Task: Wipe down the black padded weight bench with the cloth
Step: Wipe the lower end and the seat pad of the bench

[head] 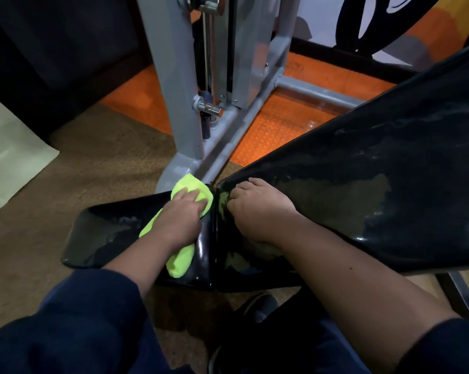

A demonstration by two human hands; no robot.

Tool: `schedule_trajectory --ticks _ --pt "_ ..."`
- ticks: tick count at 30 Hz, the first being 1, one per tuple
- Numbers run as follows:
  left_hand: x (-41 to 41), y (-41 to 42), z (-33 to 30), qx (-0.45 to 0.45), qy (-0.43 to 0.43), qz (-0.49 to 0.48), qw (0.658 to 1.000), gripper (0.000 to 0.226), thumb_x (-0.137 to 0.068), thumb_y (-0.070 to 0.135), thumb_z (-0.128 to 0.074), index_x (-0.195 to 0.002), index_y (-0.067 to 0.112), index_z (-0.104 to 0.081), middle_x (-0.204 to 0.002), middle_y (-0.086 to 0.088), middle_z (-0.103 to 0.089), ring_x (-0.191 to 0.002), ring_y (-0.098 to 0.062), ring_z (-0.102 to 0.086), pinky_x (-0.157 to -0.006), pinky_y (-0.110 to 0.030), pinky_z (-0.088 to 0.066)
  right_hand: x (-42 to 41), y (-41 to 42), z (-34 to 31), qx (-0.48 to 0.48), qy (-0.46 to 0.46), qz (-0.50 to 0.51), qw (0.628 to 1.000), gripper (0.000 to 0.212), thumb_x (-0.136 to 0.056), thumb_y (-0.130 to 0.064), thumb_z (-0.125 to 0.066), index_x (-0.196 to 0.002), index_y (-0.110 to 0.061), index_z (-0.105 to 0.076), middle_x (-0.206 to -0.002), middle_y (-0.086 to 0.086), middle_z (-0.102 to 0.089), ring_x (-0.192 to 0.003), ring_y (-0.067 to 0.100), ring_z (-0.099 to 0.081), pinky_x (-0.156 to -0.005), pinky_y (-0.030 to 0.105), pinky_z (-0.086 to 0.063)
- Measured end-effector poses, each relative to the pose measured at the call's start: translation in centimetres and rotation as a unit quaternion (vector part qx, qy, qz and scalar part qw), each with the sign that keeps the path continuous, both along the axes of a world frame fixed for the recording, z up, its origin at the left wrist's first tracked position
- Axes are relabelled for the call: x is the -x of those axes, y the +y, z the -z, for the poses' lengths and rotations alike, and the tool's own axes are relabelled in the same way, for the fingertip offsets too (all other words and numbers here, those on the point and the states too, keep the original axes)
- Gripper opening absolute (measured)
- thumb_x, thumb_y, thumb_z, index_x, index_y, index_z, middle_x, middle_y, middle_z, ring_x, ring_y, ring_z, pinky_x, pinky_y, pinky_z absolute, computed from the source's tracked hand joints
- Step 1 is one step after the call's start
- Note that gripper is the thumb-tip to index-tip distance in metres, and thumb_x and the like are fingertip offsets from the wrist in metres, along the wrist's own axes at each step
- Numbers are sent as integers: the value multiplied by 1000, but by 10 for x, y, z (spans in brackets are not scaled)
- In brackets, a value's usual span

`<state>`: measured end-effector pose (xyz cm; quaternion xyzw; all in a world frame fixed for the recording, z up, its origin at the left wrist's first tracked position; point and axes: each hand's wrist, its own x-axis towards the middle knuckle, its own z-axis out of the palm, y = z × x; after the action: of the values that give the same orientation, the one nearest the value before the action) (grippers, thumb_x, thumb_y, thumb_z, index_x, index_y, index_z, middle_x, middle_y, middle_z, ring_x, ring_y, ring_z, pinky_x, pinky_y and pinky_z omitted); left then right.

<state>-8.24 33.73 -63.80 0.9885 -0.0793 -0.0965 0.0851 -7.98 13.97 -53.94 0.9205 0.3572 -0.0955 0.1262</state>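
- Both hands are seen on the black padded weight bench, near each other on either side of the gap between its two pads.
- The left hand (178, 221) is pressed palm-down on the cloth (191, 188), its fingers laid fairly flat over the fabric rather than curled round it.
- The cloth, bright yellow-green, is spread along the inner end of the seat pad (101, 233); one end shows beyond the fingertips at the far corner of the pad, the other trails out below the wrist.
- The right hand (257, 209) is rested on the low end of the back pad (376, 168), fingers bent and their tips set against the pad's edge beside the gap; nothing is held in it.
- The back pad is tilted upward to the right, and dull streaks and patches can be seen on both glossy pads.
- A grey metal frame (184, 103) with a chromed pin (209, 107) stands just behind the seat pad.
- Orange textured matting (279, 125) lies under the frame; brown flooring (98, 163) lies under the seat pad.
- Dark blue sleeves (87, 306) are pushed up both forearms, and a dark shoe (260, 306) shows below the bench.
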Motion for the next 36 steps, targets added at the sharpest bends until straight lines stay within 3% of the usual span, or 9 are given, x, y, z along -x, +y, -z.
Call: schedule_trajectory --ticks 5,9,13,17,21,25,29,33,36 --pt "18 -7 0 -10 4 54 999 64 -82 8 -52 -142 26 -44 -158 -4 -27 -147 -31 -15 -112 -43 -32 1 0 0 6 3 -2 1000 35 -98 -29 -44 -130 -23 -58 -136 1 -55 -134 22 -42 -120 42 -22" --pt "16 -16 -6 -2 -5 -7 1000 62 -81 10 -50 -140 27 -46 -157 -4 -29 -146 -32 -16 -110 -43 -33 1 1 -1 5 0 -1 1000 33 -99 -29 -44 -128 -22 -58 -133 1 -56 -131 22 -44 -119 41 -22" --pt "25 -11 -4 -15 10 54 998 62 -83 11 -52 -143 26 -43 -158 -4 -25 -147 -31 -13 -113 -42 -29 1 0 -1 5 5 2 1000 31 -99 -28 -43 -125 -23 -59 -131 0 -56 -131 21 -44 -119 41 -22" --pt "17 -11 -8 -2 9 0 1000 64 -81 9 -49 -142 29 -44 -158 -3 -26 -147 -31 -15 -111 -42 -32 0 0 -2 0 3 0 1000 31 -99 -28 -43 -125 -23 -59 -131 1 -57 -130 22 -46 -118 41 -25" --pt "30 -9 -3 -12 5 67 998 59 -83 14 -53 -140 28 -47 -157 -6 -27 -146 -33 -16 -112 -43 -30 0 1 0 8 4 -2 1000 33 -99 -29 -43 -127 -24 -58 -134 1 -56 -133 22 -44 -119 41 -22" --pt "30 -8 -6 -9 5 29 1000 62 -82 14 -55 -141 31 -45 -158 -4 -26 -147 -32 -14 -113 -41 -29 -1 0 -1 13 5 -2 1000 34 -99 -29 -43 -129 -24 -58 -137 1 -54 -134 22 -42 -120 41 -22" --pt "43 -8 -2 2 -9 69 998 57 -81 15 -55 -137 29 -51 -156 -4 -31 -145 -34 -18 -111 -44 -31 1 1 -3 16 9 -2 1000 35 -99 -29 -43 -131 -23 -57 -137 2 -53 -135 22 -41 -121 42 -20" --pt "41 -3 -9 14 -2 26 1000 62 -81 11 -53 -140 28 -48 -157 -5 -29 -146 -34 -16 -113 -43 -29 1 0 -3 13 2 0 1000 34 -99 -28 -42 -129 -22 -58 -136 2 -54 -133 22 -43 -120 42 -21" --pt "52 -11 -7 7 -5 57 998 58 -81 15 -52 -136 29 -51 -156 -5 -31 -146 -35 -17 -111 -45 -32 1 0 -3 9 -3 -5 1000 35 -98 -28 -43 -129 -22 -58 -136 2 -54 -133 23 -43 -120 42 -22"
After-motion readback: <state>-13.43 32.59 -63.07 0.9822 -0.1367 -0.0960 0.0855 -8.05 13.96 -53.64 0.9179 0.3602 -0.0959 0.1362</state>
